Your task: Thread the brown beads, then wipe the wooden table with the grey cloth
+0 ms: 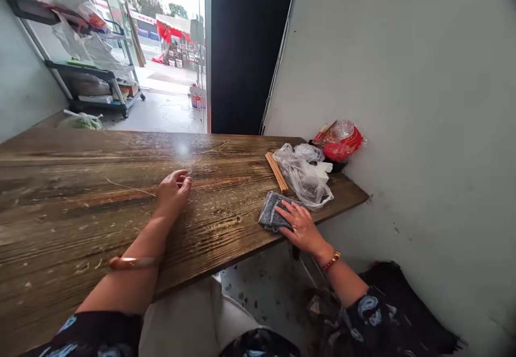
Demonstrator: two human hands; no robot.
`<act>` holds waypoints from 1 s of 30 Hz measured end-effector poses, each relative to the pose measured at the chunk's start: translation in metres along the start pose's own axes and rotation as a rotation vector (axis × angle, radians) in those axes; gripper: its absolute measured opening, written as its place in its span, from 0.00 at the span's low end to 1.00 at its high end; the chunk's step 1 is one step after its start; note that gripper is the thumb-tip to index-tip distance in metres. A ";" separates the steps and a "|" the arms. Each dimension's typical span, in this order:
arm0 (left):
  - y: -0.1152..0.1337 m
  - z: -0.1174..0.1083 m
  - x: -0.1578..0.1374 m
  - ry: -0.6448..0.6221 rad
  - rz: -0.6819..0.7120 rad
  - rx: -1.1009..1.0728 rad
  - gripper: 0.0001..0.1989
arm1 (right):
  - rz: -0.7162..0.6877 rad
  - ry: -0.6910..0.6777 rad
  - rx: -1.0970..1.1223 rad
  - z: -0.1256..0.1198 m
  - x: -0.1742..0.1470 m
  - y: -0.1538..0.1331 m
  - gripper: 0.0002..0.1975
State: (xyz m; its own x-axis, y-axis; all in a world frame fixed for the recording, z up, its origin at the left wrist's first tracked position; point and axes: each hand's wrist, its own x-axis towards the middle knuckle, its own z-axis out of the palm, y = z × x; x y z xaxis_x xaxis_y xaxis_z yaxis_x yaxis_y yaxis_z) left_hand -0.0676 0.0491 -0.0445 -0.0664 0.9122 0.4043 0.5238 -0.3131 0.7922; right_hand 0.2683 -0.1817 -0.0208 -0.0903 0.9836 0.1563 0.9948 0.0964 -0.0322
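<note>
My left hand [174,189] is low over the wooden table [226,238], its fingers loosely curled, with a gap between thumb and forefinger. Nothing I can make out is held there. Thin straw-like strands [129,186] and pale scraps lie scattered around it. On the table's near right part rests a folded grey cloth [266,212]. My right hand [299,227] lies flat on that cloth with fingers spread, covering its right part. Just beyond the cloth are a bundle of chopsticks [277,173] and a crumpled clear plastic bag [306,177].
A red plastic-wrapped package [342,144] sits in the far right corner against the wall [403,104]. Past the table stand a wheeled cart [91,69] loaded with bags and a white bucket [198,98] by the glass doorway. The table's near edge runs below my hands.
</note>
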 end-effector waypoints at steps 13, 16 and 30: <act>0.004 -0.055 -0.075 -0.127 0.280 0.280 0.18 | 0.110 0.177 -0.107 0.031 -0.007 0.038 0.27; -0.020 -0.099 -0.111 -0.098 0.259 0.438 0.19 | -0.004 0.148 -0.073 0.036 -0.012 0.017 0.28; -0.042 -0.156 -0.168 0.221 0.007 0.605 0.19 | -0.509 -0.156 0.097 0.019 0.055 -0.170 0.34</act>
State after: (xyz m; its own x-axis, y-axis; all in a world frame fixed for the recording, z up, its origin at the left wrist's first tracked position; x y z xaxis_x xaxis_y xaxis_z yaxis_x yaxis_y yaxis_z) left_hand -0.2105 -0.1325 -0.0746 -0.2007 0.8144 0.5445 0.9071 -0.0555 0.4173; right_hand 0.0931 -0.1407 -0.0253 -0.5733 0.8188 0.0282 0.8150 0.5735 -0.0827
